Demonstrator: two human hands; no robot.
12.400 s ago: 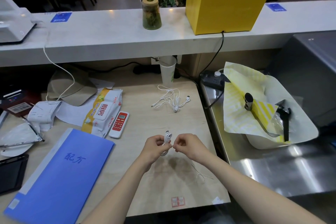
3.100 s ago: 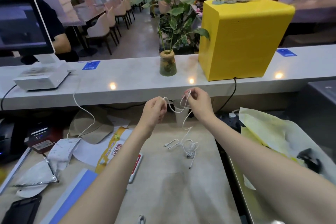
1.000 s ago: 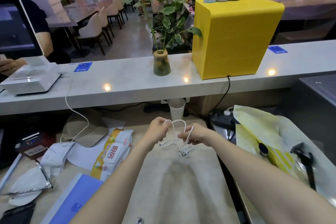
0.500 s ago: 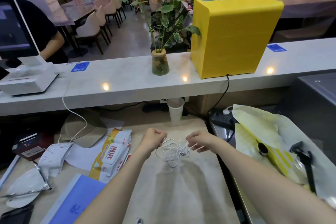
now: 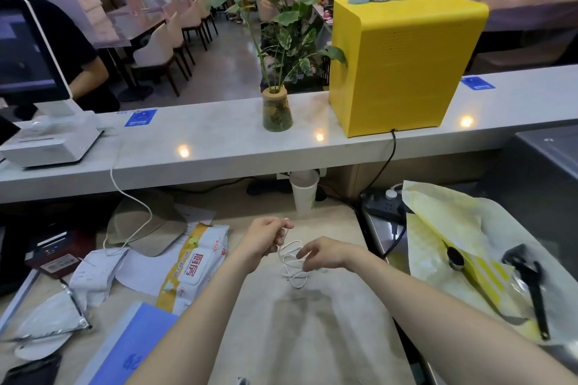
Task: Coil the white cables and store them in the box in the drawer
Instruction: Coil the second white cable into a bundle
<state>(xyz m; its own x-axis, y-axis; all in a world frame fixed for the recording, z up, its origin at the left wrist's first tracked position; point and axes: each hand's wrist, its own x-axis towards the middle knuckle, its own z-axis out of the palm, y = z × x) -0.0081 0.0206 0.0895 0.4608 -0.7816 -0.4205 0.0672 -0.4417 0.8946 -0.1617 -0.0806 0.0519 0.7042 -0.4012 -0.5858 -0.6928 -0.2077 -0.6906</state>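
Pinching white cable (image 5: pixel 291 262) loops, left hand (image 5: pixel 266 239), right hand (image 5: pixel 322 255).

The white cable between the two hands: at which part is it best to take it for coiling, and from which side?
Probably the bunched loops in the middle of the white cable, pinched from the right by the right hand. The left hand already holds the upper strand, and the loops hang loose below it toward the desk, so their right side is open.

Cable (image 5: pixel 292 262) btwn hands, wipes pack (image 5: pixel 194 266) left
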